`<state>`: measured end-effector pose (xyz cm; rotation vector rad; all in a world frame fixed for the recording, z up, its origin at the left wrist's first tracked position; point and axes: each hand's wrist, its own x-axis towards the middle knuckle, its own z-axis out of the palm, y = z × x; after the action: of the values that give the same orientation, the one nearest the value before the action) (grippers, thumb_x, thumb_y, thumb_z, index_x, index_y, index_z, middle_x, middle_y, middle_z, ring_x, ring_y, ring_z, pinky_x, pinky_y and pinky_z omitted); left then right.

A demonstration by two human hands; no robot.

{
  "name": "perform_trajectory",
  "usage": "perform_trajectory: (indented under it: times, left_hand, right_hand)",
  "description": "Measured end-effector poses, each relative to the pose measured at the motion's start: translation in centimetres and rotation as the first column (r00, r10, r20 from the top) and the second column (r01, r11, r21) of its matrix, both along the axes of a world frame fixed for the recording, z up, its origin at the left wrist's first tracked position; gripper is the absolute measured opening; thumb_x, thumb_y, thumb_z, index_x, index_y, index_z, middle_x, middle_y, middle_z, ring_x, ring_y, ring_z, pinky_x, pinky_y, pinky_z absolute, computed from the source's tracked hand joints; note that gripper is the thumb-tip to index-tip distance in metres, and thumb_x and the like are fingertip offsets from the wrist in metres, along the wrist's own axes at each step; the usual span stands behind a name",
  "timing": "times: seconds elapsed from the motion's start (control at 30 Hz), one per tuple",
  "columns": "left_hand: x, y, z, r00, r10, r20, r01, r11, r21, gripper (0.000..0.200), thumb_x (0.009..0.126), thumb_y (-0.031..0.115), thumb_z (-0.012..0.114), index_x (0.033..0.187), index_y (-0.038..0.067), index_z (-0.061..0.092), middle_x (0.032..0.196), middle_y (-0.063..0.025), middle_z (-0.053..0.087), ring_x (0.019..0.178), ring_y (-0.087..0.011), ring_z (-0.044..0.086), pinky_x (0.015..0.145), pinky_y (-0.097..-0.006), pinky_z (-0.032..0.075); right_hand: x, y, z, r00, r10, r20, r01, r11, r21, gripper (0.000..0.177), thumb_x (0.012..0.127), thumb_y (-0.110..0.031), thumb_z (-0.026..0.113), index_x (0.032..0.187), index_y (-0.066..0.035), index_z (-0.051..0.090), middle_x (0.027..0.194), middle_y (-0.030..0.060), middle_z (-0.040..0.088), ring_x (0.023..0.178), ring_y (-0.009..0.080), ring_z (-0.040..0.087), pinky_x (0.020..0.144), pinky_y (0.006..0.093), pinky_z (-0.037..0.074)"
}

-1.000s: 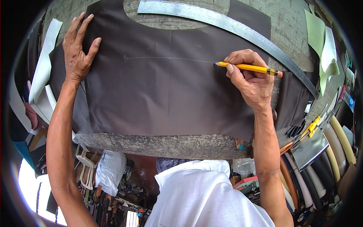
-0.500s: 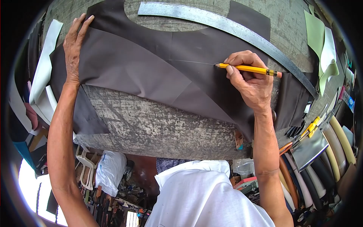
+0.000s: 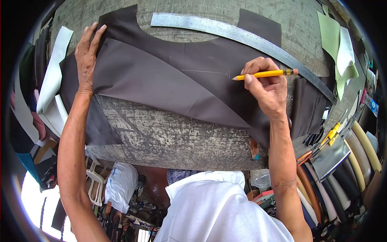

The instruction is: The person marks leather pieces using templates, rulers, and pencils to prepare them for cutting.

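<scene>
A dark brown sheet of leather-like material lies over the worktable, with one part folded across itself. My left hand rests flat on its left end, fingers stretched out. In my right hand is a yellow pencil, pinched between thumb and fingers, its tip pointing left just above the material. A thin pale line with a small arrowhead-like mark at its right end shows on the brown surface, left of the pencil tip. A long steel ruler lies across the material beyond my right hand, looking curved in this view.
The worn grey worktable has its near edge before my body. Pale green and white scraps lie at right, a white strip at left. Yellow-handled tools and rolls of material are at the lower right.
The pencil tip has come off the end of the line, shifting slightly right and down. A small arrowhead-like mark now shows there. The whole view has shifted a little; my left hand stays on the material.
</scene>
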<state>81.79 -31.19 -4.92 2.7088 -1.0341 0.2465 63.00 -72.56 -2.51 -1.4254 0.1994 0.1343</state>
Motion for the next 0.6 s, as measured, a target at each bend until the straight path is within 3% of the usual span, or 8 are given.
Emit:
perform_trajectory:
  times: [0.07, 0.13, 0.17, 0.27, 0.4, 0.43, 0.53, 0.6]
  left_hand:
    - [-0.4, -0.3, 0.2, 1.0, 0.022, 0.019, -0.023, 1.0, 0.012, 0.07, 0.088, 0.024, 0.068, 0.153, 0.031, 0.043, 0.158, 0.0021, 0.04, 0.149, -0.0245, 0.034, 0.121, -0.0458, 0.026]
    - [-0.3, 0.0, -0.1, 0.999, 0.052, 0.01, -0.052, 0.998, 0.023, 0.068, 0.091, 0.012, 0.061, 0.153, 0.031, 0.043, 0.159, 0.0021, 0.039, 0.149, -0.0242, 0.034, 0.121, -0.0454, 0.026]
    - [-0.1, 0.3, -0.3, 0.998, 0.059, 0.015, -0.06, 0.997, 0.045, 0.074, 0.088, -0.003, 0.052, 0.153, 0.029, 0.043, 0.159, 0.0017, 0.038, 0.149, -0.0242, 0.033, 0.121, -0.0457, 0.026]
    - [0.2, 0.6, -0.9, 0.997, 0.067, 0.032, -0.068, 0.997, 0.038, 0.078, 0.085, -0.01, 0.047, 0.154, 0.026, 0.042, 0.159, 0.0013, 0.037, 0.15, -0.0241, 0.033, 0.122, -0.0464, 0.026]
    - [0.1, 0.6, -1.0, 0.997, 0.072, 0.033, -0.073, 0.996, 0.048, 0.082, 0.082, -0.013, 0.044, 0.155, 0.024, 0.04, 0.161, 0.0011, 0.035, 0.151, -0.0234, 0.029, 0.122, -0.0457, 0.025]
    - [0.1, 0.8, -1.2, 0.997, 0.073, 0.026, -0.075, 0.995, 0.067, 0.083, 0.081, -0.014, 0.045, 0.155, 0.023, 0.039, 0.161, 0.0004, 0.034, 0.152, -0.024, 0.028, 0.123, -0.0459, 0.024]
    - [-0.2, 0.4, -0.8, 0.997, 0.076, -0.007, -0.076, 0.997, 0.014, 0.084, 0.08, -0.014, 0.045, 0.155, 0.023, 0.039, 0.161, 0.0001, 0.035, 0.152, -0.0247, 0.027, 0.123, -0.0461, 0.024]
    - [0.1, 0.9, -1.0, 0.998, 0.061, -0.009, -0.061, 0.998, 0.017, 0.066, 0.09, 0.005, 0.055, 0.153, 0.02, 0.042, 0.16, -0.0035, 0.036, 0.151, -0.0274, 0.028, 0.123, -0.0471, 0.023]
  right_hand:
    - [0.1, -0.9, 0.7, 0.993, -0.083, -0.086, 0.102, 0.961, 0.258, 0.005, 0.098, -0.007, 0.058, 0.099, -0.002, 0.058, 0.1, 0.01, 0.064, 0.078, 0.013, 0.058, 0.076, 0.0291, 0.05]
    - [-0.5, -1.4, 1.9, 0.98, -0.171, -0.103, 0.193, 0.941, 0.278, 0.01, 0.101, -0.01, 0.055, 0.101, -0.001, 0.06, 0.102, 0.0097, 0.064, 0.08, 0.0125, 0.059, 0.076, 0.0295, 0.051]
    - [-1.1, -1.4, 2.6, 0.98, -0.171, -0.103, 0.189, 0.962, 0.199, 0.011, 0.102, -0.01, 0.054, 0.102, -0.001, 0.06, 0.102, 0.0097, 0.064, 0.08, 0.0125, 0.059, 0.076, 0.0298, 0.051]
    - [-3.0, -0.1, 4.8, 0.972, -0.168, -0.162, 0.148, 0.98, -0.13, 0.015, 0.101, -0.007, 0.052, 0.108, 0.001, 0.062, 0.103, 0.0085, 0.064, 0.081, 0.0114, 0.061, 0.074, 0.0304, 0.051]
    - [-4.7, 5.6, 7.3, 0.986, 0.054, -0.159, -0.142, 0.775, -0.616, 0.022, 0.093, -0.008, 0.063, 0.113, 0.001, 0.062, 0.098, 0.0149, 0.062, 0.083, 0.0256, 0.066, 0.073, 0.035, 0.054]
    - [-5.3, 7.2, 7.8, 0.985, 0.055, -0.164, -0.152, 0.732, -0.664, 0.028, 0.091, -0.013, 0.069, 0.116, -0.001, 0.063, 0.099, 0.0155, 0.063, 0.083, 0.0339, 0.065, 0.075, 0.0409, 0.054]
    - [-7.8, 9.9, 6.7, 0.988, 0.079, -0.135, -0.154, 0.655, -0.74, 0.034, 0.082, -0.013, 0.077, 0.113, -0.006, 0.066, 0.098, 0.0091, 0.063, 0.09, 0.0303, 0.064, 0.079, 0.0414, 0.052]
    - [-9.6, 10.6, 6.0, 0.978, 0.163, -0.13, -0.2, 0.569, -0.798, 0.033, 0.08, -0.009, 0.076, 0.111, -0.007, 0.067, 0.096, 0.0075, 0.062, 0.091, 0.028, 0.062, 0.079, 0.0402, 0.051]
